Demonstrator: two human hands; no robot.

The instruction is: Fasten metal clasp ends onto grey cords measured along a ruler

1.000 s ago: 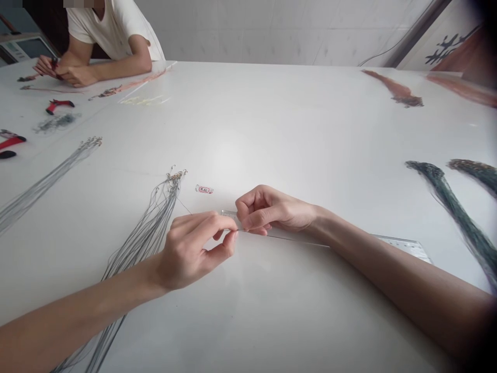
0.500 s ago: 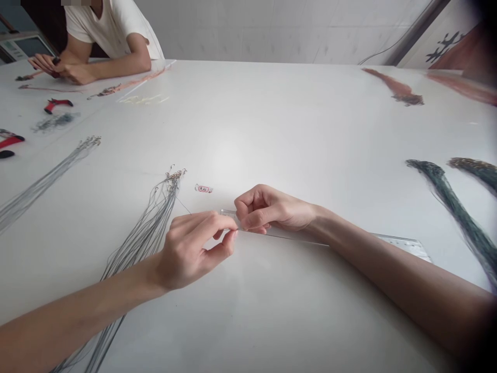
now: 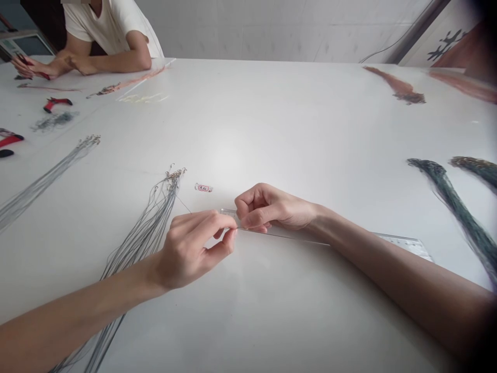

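My left hand [image 3: 200, 246] is closed in a pinch on a thin grey line, hardly visible at the fingertips. Right beside it, my right hand [image 3: 267, 210] is curled, thumb against forefinger, on what looks like the same line. Beneath the right hand and forearm lies a clear ruler [image 3: 404, 244], its middle partly covered. A bundle of thin grey lines [image 3: 145, 230] with small metal hooks at the top passes under my left forearm. One stray strand [image 3: 184, 204] runs from it behind my left hand. A small red-labelled packet [image 3: 203, 187] lies just beyond the hands.
Another hooked grey bundle [image 3: 50, 173] lies at left, near red-handled pliers [image 3: 57, 103] and a grey tangle [image 3: 56, 122]. Dark green bundles [image 3: 446, 189] and a reddish bundle [image 3: 396, 85] are at right. A person in a white shirt [image 3: 112, 28] leans on the far-left table.
My hands stay almost still, keeping the same pinch. Across the table, the other person's hands have shifted left, and a red-handled tool now shows in them.
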